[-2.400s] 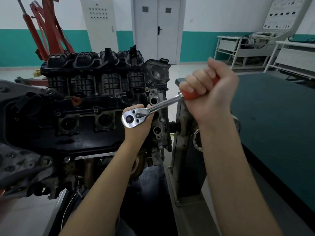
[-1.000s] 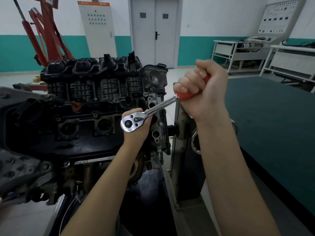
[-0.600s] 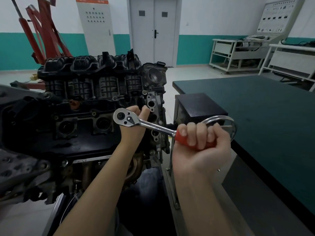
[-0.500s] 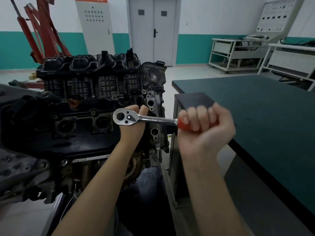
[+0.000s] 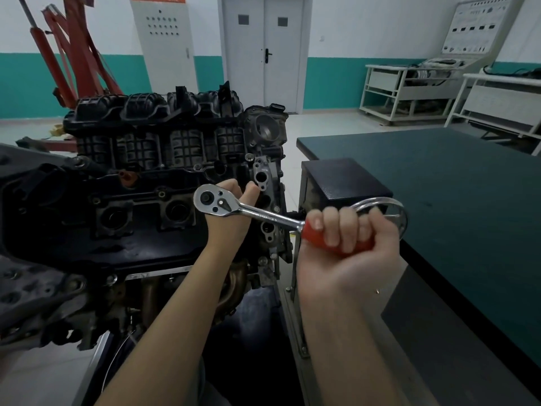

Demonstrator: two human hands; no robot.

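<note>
Right grip (image 5: pixel 347 250) holds the ratchet (image 5: pixel 263 215) handle tight; left grip (image 5: pixel 227 213) holds its head against the engine (image 5: pixel 146 159). The turning seems not finished yet.

A narrow gap was left between the engine (image 5: pixel 152 177) and the black box (image 5: pixel 342 180); the right hand (image 5: pixel 348 253) was crowded by the chrome ring (image 5: pixel 402 221).

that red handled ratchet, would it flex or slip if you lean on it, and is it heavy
Probably stiff: the ratchet has a solid chrome shank, straight in the fist of the right hand. Likely heavy for its size and head-heavy: all metal, with a thick round head that the left hand backs. The red grip looks smooth, so it might slip if greasy.
</note>
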